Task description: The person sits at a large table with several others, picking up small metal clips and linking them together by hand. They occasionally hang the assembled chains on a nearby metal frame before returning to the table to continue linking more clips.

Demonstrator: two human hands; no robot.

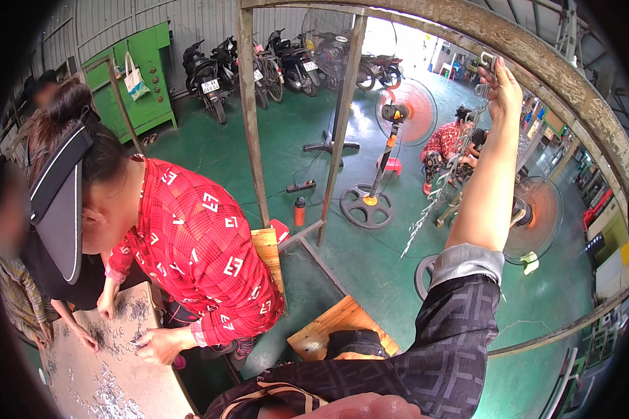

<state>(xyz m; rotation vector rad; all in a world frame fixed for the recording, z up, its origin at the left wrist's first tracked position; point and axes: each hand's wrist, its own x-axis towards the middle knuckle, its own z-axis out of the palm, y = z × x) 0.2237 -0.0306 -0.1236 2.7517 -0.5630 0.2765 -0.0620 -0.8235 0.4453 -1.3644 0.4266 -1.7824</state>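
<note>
My right arm is stretched up toward the far right. Its hand [502, 89] has the fingers closed at the top of a hanging string of small linked metal pieces [443, 183]. This silvery string slants down and to the left, above the green floor. Between my fingertips, close to the rusty overhead beam [426, 17], is a squarish metal piece [488, 61]; whether it hooks over the beam cannot be made out. My left hand does not show.
A co-worker in a red shirt [203, 251] bends over a table [154, 380] strewn with small metal pieces. Metal posts [253, 112] frame the space, with a wooden bench [346, 314] below. Fans [407, 112], an orange bottle [300, 211] and parked motorbikes [210, 84] stand beyond.
</note>
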